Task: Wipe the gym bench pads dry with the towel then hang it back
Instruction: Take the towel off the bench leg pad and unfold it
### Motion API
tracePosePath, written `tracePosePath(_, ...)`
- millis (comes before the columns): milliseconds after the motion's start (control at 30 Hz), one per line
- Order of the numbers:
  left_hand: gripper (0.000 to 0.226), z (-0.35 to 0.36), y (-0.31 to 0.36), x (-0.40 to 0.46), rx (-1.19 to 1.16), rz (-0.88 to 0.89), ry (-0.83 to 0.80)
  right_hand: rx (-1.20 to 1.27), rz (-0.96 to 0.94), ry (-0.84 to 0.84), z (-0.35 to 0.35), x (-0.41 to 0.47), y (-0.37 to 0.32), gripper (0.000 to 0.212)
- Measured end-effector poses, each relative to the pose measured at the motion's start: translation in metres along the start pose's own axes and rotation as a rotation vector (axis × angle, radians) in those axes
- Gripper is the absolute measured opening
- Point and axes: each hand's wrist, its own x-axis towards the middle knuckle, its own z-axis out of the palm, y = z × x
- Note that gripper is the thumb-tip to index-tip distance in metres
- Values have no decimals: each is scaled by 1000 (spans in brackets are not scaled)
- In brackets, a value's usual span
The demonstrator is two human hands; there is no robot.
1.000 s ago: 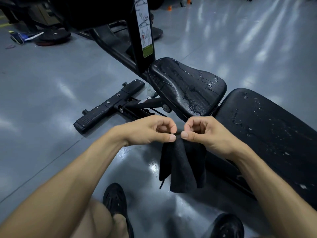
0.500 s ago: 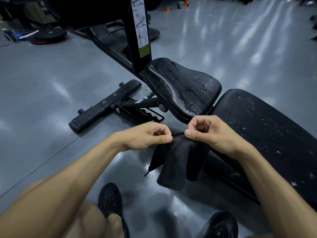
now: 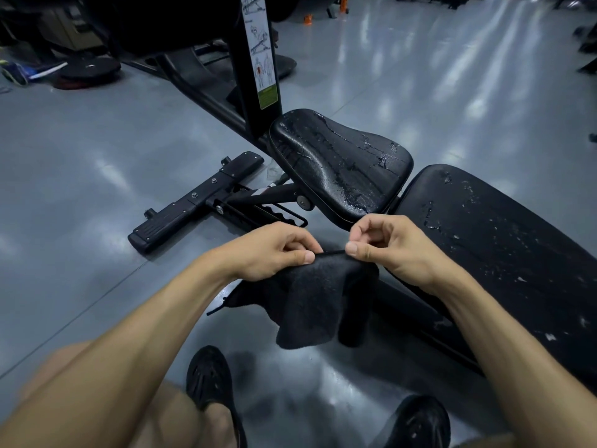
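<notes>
Left hand (image 3: 274,250) and right hand (image 3: 387,245) each pinch the top edge of the black towel (image 3: 310,302) between thumb and curled fingers, thumbs nearly touching, with the towel drooping in folds below them, off the grey floor (image 3: 97,156). Hands sit just in front of the seat pad (image 3: 339,166), which is wet with streaks and beads of water; back pad (image 3: 500,247) to the right also carries scattered droplets. Bench foot bar (image 3: 197,202) lies on the floor left of the seat, black upright post with an exercise sticker (image 3: 261,50) behind it, two black shoes (image 3: 210,379) at the bottom edge.
</notes>
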Motion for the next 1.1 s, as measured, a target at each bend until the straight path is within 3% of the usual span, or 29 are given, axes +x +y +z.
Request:
tracePosePath(200,30,0,14,-6,-78,-113,-136,-9,32,-32,13,0,11,14)
tracePosePath(333,30,0,22,-8,-232,-73,-73,-23,20,44,17,0,11,12)
tracePosePath(433,32,3,23,-8,-392,-72,-14,-204,-19,273,25,-5,16,5)
tracePosePath(533,36,3,23,-7,-564,-85,142,-322,95,352,27,-24,17,24)
tracePosePath(700,27,0,33,-6,-747,-91,404,138,629,20,48,-50,19,70)
tracePosePath(800,25,1,37,-6,-849,-86,514,415,645,71,69,-51,23,76)
tracePosePath(933,31,1,41,-8,-897,-86,541,659,525,313,77,-36,6,54)
tracePosePath(1100,33,0,42,-11,-868,-46,536,753,529,447,69,-16,-20,26)
